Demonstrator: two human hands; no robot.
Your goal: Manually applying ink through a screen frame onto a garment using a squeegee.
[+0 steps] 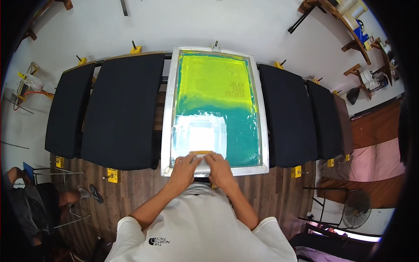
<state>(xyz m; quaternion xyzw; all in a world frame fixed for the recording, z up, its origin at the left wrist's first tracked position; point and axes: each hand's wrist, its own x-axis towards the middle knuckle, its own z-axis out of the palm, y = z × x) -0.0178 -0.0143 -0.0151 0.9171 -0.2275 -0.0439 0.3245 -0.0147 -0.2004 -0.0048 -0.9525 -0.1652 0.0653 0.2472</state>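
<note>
A screen-printing frame (263, 131) with an aluminium rim lies in the centre, its mesh spread with yellow-green ink at the far half, teal (239, 139) on the near half, and a white ink patch (198, 133) at the near left. Printed lettering shows faintly through the yellow. At the near edge, my left hand (183, 170) and my right hand (218, 170) grip a squeegee (200, 163) from either side, with fingers curled over it. Its silver body and a strip of orange edge show between them, over the white patch.
Black fabric-covered platens (120, 109) (286, 113) flank the frame on yellow brackets (112, 174). Another person (30, 205) sits at the lower left beside a metal stand. Wooden shelves (358, 48) with supplies hang at the upper right. A fan (355, 205) stands at the lower right.
</note>
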